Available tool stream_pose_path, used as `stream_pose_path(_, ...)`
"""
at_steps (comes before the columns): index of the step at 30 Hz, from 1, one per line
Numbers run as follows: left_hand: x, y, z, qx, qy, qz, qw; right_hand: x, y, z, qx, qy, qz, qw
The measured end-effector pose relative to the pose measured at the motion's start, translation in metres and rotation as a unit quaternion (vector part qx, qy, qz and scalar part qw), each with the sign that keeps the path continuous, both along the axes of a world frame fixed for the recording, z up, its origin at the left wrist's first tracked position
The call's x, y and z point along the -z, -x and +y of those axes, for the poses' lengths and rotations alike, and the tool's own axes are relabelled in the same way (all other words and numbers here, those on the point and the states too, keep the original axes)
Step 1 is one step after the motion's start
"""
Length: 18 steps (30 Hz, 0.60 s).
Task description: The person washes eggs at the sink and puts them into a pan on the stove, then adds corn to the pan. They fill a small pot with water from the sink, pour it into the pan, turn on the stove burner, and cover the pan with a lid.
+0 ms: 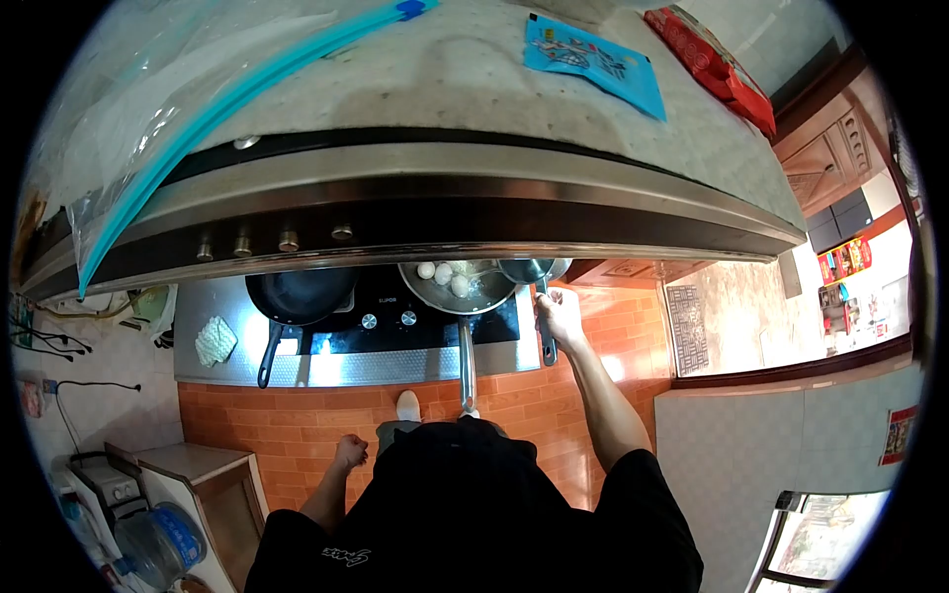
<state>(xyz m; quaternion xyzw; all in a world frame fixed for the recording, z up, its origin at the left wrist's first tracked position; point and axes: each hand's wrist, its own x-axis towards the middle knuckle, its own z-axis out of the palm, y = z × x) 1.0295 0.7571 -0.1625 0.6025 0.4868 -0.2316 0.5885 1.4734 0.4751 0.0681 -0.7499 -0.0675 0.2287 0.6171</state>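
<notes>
Far left of the left hand (pixel 352 452), a crumpled checked cloth (pixel 215 342) lies on the counter; nearer that hand, a black frying pan (pixel 300 296) rests on the cooktop, its handle turned toward the person, probably for easy reach; the left hand hangs in a loose fist, nothing visible in it; just left of the right hand (pixel 560 316), a steel frying pan (pixel 478 298) holds white eggs (pixel 460 286); the right hand grips a small saucepan (pixel 525 269) by its dark handle, likely to avoid heat; it overlaps the steel pan's right rim, contact unclear.
</notes>
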Motion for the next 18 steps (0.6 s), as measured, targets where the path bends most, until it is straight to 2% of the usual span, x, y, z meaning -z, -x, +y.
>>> stream_pose_path(13, 0.012, 0.007, -0.001, 0.002, -0.003, -0.014, 1.000, 0.010, -0.005, 0.004, 0.009, 0.077, -0.025, 0.997)
stream_pose_path(18, 0.006, 0.005, 0.000, 0.000, -0.004, -0.004, 1.000, 0.003, -0.002, 0.008, 0.004, 0.138, -0.072, 0.988)
